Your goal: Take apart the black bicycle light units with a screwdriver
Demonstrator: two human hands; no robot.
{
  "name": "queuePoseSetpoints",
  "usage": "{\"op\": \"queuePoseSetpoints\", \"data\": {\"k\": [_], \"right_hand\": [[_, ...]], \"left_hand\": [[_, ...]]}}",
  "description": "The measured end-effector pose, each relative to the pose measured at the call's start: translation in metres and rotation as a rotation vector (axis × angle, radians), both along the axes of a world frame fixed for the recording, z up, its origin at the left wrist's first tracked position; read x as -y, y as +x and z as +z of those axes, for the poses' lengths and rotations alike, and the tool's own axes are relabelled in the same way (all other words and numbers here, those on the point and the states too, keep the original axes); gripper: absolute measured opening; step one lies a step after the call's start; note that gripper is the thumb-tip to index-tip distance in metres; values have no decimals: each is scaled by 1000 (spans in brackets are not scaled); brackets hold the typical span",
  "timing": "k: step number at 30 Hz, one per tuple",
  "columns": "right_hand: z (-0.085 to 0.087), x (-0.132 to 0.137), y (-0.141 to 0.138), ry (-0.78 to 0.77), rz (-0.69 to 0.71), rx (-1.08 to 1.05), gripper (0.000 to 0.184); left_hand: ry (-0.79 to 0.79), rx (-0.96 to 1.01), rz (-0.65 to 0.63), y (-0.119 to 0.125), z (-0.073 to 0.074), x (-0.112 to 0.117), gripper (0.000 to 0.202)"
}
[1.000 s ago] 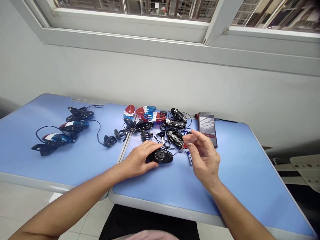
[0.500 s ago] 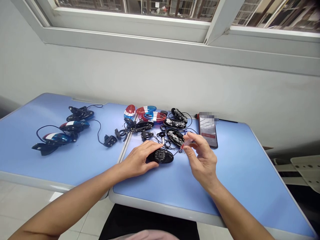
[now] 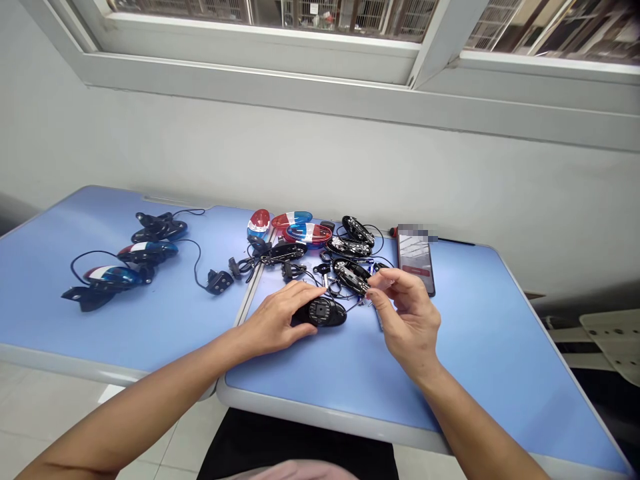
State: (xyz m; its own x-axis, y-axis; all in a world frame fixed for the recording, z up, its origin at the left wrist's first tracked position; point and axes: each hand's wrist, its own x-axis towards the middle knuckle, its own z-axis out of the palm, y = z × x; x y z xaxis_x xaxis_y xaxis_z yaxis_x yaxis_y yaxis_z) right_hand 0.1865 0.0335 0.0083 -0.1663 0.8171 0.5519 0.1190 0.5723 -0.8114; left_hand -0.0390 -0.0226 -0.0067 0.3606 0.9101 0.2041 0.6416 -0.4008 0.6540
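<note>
My left hand (image 3: 280, 315) curves round the left end of a black oval bike-light base (image 3: 327, 312), pressing it to the blue table. The base lies with its round ribbed mount facing up, and a thin wire runs off its right end. Just to the right, my right hand (image 3: 407, 313) is raised with thumb and forefinger pinched together. What sits in that pinch is too small to make out. A thin, partly hidden item shows below its fingers. Close behind the fingertips lies an opened black light housing (image 3: 351, 275) with its inside parts exposed.
Red and blue light covers (image 3: 309, 233) lie at the back, beside more opened housings (image 3: 350, 247) and tangled wires. A phone (image 3: 416, 260) lies back right, near a red-ended screwdriver (image 3: 393, 233). Assembled lights (image 3: 114, 275) with cables sit on the left table. A wall stands behind.
The clear and red piece between my right fingertips no longer shows there. My right hand has shifted slightly right, its fingers closing nearer together. My left hand and the base stay put.
</note>
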Motion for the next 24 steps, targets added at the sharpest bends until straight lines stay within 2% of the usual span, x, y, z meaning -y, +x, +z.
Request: {"op": "queuePoseSetpoints", "data": {"k": [4, 7, 10, 16, 24], "right_hand": [[3, 1, 0, -22, 75, -11, 30], [3, 0, 1, 25, 118, 26, 33], [2, -2, 1, 74, 78, 64, 33], [0, 0, -1, -22, 58, -24, 40], [-1, -2, 0, -4, 51, 9, 32]], "left_hand": [[14, -3, 5, 0, 0, 0, 64], [14, -7, 4, 0, -1, 0, 63], [15, -12, -1, 0, -1, 0, 62], [19, -13, 1, -1, -1, -1, 63], [5, -11, 4, -1, -1, 0, 61]]}}
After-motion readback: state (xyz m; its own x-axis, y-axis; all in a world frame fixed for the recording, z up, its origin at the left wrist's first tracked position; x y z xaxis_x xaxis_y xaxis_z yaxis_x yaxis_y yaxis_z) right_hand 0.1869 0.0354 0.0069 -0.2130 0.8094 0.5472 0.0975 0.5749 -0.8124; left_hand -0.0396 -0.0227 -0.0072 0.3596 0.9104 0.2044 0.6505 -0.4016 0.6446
